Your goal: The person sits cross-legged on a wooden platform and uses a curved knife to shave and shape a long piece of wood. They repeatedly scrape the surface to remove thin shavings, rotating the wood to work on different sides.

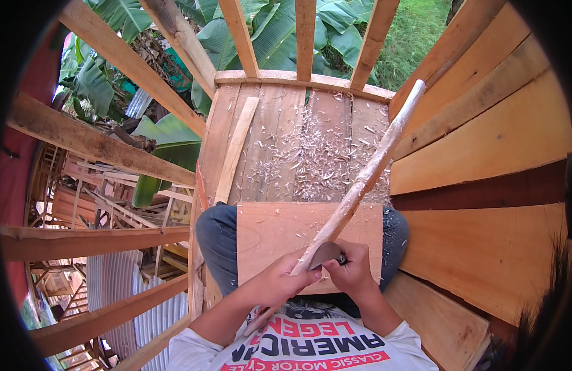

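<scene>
A long pale wooden stick (366,173) runs from my lap up and to the right, its far end near the plank wall. My left hand (278,281) is shut around the stick's lower part. My right hand (351,267) holds a dark knife blade (326,253) against the stick just above my left hand. A flat wooden board (267,226) lies across my knees under both hands.
Wood shavings (323,157) cover the plank floor (270,136) ahead. A loose batten (236,148) lies on the floor at the left. A plank wall (490,154) rises at the right, and open rails (106,145) stand at the left with a drop below.
</scene>
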Motion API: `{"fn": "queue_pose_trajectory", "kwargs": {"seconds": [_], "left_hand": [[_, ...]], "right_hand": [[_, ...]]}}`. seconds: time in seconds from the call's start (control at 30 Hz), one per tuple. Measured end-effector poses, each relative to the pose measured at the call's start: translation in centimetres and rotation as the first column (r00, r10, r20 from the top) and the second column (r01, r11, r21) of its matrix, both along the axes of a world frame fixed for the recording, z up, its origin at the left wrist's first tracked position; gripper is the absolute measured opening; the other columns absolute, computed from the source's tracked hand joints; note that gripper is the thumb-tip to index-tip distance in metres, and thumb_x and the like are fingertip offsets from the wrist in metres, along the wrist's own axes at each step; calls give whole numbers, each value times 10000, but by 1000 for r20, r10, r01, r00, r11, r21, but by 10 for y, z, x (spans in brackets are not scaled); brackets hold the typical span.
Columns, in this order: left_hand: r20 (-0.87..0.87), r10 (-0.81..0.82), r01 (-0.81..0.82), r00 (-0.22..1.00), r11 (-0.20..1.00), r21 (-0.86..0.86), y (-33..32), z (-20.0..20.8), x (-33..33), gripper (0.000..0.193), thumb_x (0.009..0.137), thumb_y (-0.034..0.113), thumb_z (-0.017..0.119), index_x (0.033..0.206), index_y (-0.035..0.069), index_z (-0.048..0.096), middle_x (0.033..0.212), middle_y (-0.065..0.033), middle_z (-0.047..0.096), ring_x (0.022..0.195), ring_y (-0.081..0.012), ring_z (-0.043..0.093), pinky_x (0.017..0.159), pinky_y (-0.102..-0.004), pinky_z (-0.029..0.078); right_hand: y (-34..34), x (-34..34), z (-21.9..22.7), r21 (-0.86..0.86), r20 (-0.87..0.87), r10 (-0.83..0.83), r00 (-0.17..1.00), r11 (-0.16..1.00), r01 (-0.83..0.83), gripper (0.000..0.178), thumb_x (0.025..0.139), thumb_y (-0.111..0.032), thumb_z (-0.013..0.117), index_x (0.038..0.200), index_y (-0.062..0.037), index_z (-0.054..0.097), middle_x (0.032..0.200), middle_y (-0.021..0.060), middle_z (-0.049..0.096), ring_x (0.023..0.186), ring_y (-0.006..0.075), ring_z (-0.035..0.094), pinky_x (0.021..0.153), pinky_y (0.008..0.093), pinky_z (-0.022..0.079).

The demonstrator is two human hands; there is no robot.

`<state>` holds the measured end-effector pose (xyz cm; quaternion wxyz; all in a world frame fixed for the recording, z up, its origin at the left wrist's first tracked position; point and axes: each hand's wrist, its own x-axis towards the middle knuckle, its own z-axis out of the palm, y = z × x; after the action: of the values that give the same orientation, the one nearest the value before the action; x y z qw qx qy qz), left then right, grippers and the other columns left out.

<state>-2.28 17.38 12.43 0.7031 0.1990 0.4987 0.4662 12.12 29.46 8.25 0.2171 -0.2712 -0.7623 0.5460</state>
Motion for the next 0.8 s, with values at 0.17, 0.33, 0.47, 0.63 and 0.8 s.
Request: {"fn": "queue_pose_trajectory", "kwargs": {"seconds": [0.17, 0.33, 0.47, 0.63, 0.8], "left_hand": [[-310, -13, 45, 951, 994, 97, -2, 14, 11, 282, 901, 142, 560, 1124, -14, 485, 820, -60, 525, 791, -124, 471, 730, -282, 412], [-254, -37, 61, 967, 994, 86, -5, 13, 16, 260, 883, 113, 554, 1099, -12, 482, 841, -64, 518, 810, -135, 483, 744, -292, 415], [-160, -15, 24, 987, 998, 56, -5, 16, 20, 215, 869, 104, 550, 1045, -2, 484, 834, -54, 510, 803, -135, 485, 742, -296, 416], [-111, -98, 98, 989, 995, -8, -21, 13, 23, 182, 887, 153, 549, 988, 18, 482, 817, -37, 497, 797, -119, 468, 734, -276, 402], [65, -66, 74, 996, 991, -115, -28, -9, 22, 178, 912, 205, 542, 954, 41, 486, 750, 4, 456, 618, -72, 443, 547, -227, 382]], "right_hand": [[13, 6, -4, 289, 84, -34, 996, 957, 9, 595, 655, -595, 715, 577, -47, 499, 488, 102, 462, 434, 282, 518, 426, 360, 387], [24, 10, 4, 536, 82, -126, 989, 842, 63, 645, 577, -655, 705, 552, -63, 451, 478, 99, 426, 431, 284, 505, 412, 362, 375], [31, 10, 7, 594, 66, -182, 981, 798, 108, 680, 613, -694, 661, 554, -55, 435, 479, 97, 421, 438, 289, 503, 418, 367, 369], [76, 26, -2, 239, 4, -504, 863, 839, 489, 746, 810, -733, 436, 564, -34, 349, 489, 87, 299, 445, 173, 372, 433, 324, 281], [79, 38, 7, 351, 30, -345, 938, 883, 313, 730, 813, -702, 471, 587, -9, 430, 494, 120, 375, 455, 234, 426, 436, 336, 312]]}}
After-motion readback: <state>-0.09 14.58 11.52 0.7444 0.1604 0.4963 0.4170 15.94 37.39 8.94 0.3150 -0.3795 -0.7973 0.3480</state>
